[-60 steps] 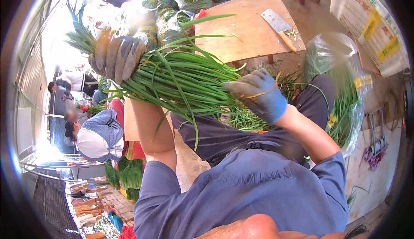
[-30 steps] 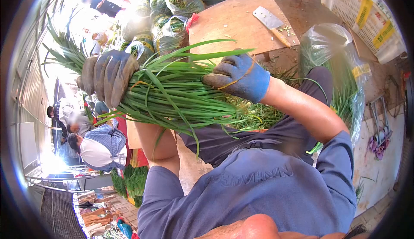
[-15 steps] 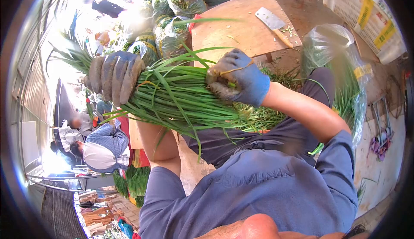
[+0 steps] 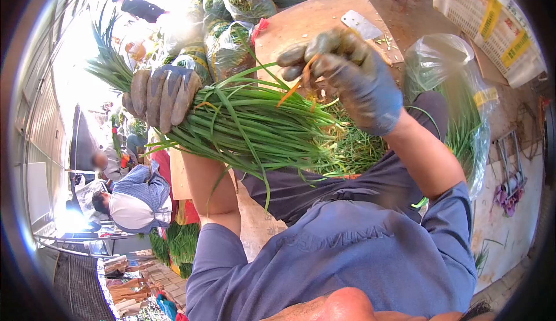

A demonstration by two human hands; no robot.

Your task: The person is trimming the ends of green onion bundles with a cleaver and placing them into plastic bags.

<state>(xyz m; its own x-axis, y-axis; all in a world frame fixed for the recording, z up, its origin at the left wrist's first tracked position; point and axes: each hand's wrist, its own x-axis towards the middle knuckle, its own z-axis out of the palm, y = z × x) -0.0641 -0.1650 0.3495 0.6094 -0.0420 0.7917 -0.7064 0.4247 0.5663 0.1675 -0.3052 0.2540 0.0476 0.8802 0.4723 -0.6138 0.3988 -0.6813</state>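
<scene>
My left hand (image 4: 164,98), in a soiled grey-blue work glove, is closed around the leafy part of a thick bunch of green chives (image 4: 249,127). The leaf tips stick out past it to the upper left, and the stem ends point right over my lap. Above those stem ends is my right hand (image 4: 353,78), gloved too and clear of the bunch. A withered orange-yellow leaf (image 4: 295,89) hangs from its bent fingers. Under the stems lies a heap of green and straw-coloured trimmings (image 4: 359,150).
A wooden board (image 4: 318,17) ahead carries a cleaver (image 4: 360,24), its handle partly behind my right hand. Bagged greens (image 4: 246,2) are stacked behind. At right stands a clear plastic bag (image 4: 472,118) of chives. A person (image 4: 139,199) bends over at the left.
My right hand has come off the bunch and moved up and right, with the withered leaf in its fingers. My left hand has shifted slightly right, still around the chives.
</scene>
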